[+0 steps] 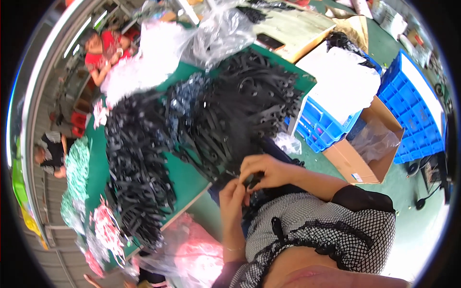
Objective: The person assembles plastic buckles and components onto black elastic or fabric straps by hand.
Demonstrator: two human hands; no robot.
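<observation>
My left hand [232, 196] and my right hand [269, 170] meet in front of my body, just off the table's near edge. The fingers of both are pinched together on a small black strap [251, 180], mostly covered by the fingers. Beyond them, a big heap of black straps [240, 108] with holed ends spreads over the green table [187, 177]. A second mass of black straps [137, 168] lies to the left. Between the heaps sits a pile of small, shiny bluish-dark pieces [187, 98].
Clear plastic bags [218, 36] and a pale pink pile [144, 60] lie at the table's far side. Mint-green [77, 165] and pink bundles [108, 225] are at the left. Blue crates [415, 113] and a cardboard box [357, 161] stand right. A person in red [108, 50] sits opposite.
</observation>
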